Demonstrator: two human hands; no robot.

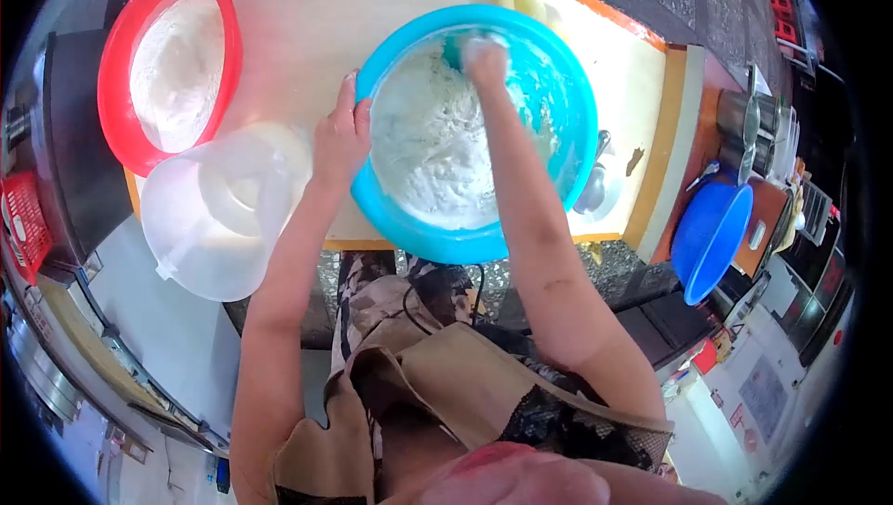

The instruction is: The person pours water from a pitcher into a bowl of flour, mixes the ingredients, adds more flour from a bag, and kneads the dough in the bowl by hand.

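A large turquoise basin [569, 86] stands on the table in front of me. In it lies a white, floury, partly wet mixture [437, 156], with smears of it up the right wall. My left hand [341, 140] grips the basin's left rim, thumb and fingers on the edge. Deep in the far side of the basin is my right hand [485, 60], whitened with flour and slightly blurred. Its fingers look closed. A darker teal patch shows just left of them; whether it is a tool in the hand or bare basin wall, I cannot make out.
Left of the basin are a red basin [233, 49] of white flour and a translucent plastic tub [200, 240]. A pale yellow item [523, 1] sits behind it. At right are a metal utensil [593, 191], a blue bowl [712, 235] and metal pots [738, 124].
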